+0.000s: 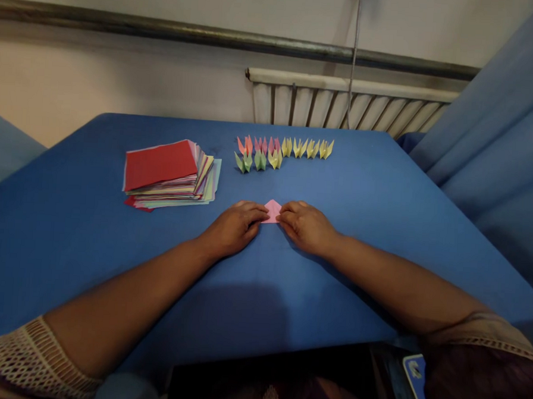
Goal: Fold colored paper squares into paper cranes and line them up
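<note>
Folded pink paper [272,210], 1 | left hand [240,227], right hand [307,226]: fingers nearly closed, pinching opposite sides | I'd align edges, press creases flat against the bench [374,199].

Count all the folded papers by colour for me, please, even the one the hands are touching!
Yellow shapes: 5
Green shapes: 2
Purplish-pink shapes: 2
Orange-red shape: 1
Light pink paper, the one being touched: 1
Total: 11
</note>
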Motion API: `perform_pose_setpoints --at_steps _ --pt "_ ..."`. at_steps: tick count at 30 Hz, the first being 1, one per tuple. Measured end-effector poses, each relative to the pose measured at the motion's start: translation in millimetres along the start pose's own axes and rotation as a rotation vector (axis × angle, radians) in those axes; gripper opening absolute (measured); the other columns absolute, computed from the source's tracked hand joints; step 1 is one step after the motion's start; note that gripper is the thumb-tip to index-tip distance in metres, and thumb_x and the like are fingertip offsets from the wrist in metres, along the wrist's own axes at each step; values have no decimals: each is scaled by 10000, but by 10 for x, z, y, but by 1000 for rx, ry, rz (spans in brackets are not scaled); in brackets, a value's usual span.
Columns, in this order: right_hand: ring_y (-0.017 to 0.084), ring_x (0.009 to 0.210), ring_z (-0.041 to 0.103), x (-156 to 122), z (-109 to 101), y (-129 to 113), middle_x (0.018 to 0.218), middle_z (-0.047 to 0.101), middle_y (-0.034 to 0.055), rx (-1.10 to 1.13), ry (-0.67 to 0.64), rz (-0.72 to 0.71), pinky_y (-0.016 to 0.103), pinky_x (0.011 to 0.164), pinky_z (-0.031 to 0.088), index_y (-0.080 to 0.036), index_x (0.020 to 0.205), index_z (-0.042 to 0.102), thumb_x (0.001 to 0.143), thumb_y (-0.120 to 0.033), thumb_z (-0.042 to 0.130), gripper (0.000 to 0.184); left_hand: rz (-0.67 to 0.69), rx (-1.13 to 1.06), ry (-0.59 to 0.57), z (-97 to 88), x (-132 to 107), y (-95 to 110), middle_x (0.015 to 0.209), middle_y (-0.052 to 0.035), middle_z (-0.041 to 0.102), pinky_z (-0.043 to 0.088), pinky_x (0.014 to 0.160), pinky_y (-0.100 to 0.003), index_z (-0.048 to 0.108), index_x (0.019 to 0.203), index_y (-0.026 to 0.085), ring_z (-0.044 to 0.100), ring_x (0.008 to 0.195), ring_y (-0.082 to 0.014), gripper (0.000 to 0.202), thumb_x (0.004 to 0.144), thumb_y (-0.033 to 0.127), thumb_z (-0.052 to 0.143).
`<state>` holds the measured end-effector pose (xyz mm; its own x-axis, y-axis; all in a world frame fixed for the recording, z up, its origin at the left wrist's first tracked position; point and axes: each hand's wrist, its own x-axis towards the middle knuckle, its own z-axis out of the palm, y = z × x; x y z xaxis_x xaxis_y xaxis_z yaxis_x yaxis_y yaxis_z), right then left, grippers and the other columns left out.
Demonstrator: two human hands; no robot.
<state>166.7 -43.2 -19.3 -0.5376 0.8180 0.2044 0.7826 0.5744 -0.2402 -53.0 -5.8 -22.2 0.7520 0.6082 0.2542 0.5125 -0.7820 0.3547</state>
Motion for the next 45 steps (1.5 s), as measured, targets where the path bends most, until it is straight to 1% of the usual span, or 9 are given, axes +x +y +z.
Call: perform_pose_setpoints --at_steps 12,16,19,24,27,31,37,41,45 --pt "212 966 542 -6 -13 -13 1043 640 107 -20 -11 -4 347 833 418 -169 1072 671 965 -267 411 298 5 14 -8 13 -20 -24 1205 -60 637 423 1017 -413 646 1108 217 555 1143 -205 306 866 148 472" --pt "215 953 559 -24 -40 -61 1051 646 113 -53 -24 -15 353 838 422 -164 1102 667 977 -279 381 332 41 68 -27 -11 -32 -20 1214 -78 639 428 1016 -409 658 1116 197 564 1145 -212 300 875 171 481" --pt "217 976 566 -40 -43 -96 1079 644 109 -71 -35 -27 355 850 422 -187 1161 644 982 -294 374 341 61 125 -42 -28 -43 -1 1235 -84 636 431 1016 -408 652 1144 190 569 1152 -213 309 890 200 477" --pt "235 1007 571 -54 -25 -122 1146 628 122 -115 -51 -26 375 865 425 -203 1217 621 991 -306 346 371 58 206 -86 -43 -61 31 1277 -85 619 417 1034 -411 634 1188 200 556 1192 -212 330 915 246 455" --pt "249 1016 573 -58 -36 -139 1157 626 135 -143 -69 -17 383 860 428 -194 1206 631 990 -294 338 377 39 251 -123 -73 -69 54 1298 -74 607 416 1031 -403 645 1175 206 548 1202 -214 328 917 266 451" --pt "252 1009 574 -58 -87 -161 1146 634 134 -171 -110 -6 376 842 433 -183 1181 641 980 -266 345 367 14 291 -172 -144 -71 108 1278 -70 621 430 1006 -376 665 1150 196 573 1162 -211 329 917 268 444" --pt "237 987 587 -56 -153 -162 1142 642 132 -112 -134 19 353 843 428 -155 1102 671 960 -227 375 336 -2 307 -202 -210 -82 132 1254 -58 637 458 960 -377 681 1114 192 600 1111 -213 320 918 266 439" --pt "232 989 577 -62 -145 -152 1141 638 125 -105 -122 18 343 847 423 -157 1081 668 956 -241 391 315 -8 269 -161 -208 -88 138 1204 -70 656 461 952 -378 687 1066 172 603 1089 -211 308 925 259 426" --pt "225 951 574 -68 -132 -148 1087 646 119 -124 -115 3 339 835 424 -152 1071 664 964 -262 378 325 14 215 -77 -154 -61 189 1241 -98 621 436 992 -400 624 1171 159 556 1151 -227 321 917 260 455"
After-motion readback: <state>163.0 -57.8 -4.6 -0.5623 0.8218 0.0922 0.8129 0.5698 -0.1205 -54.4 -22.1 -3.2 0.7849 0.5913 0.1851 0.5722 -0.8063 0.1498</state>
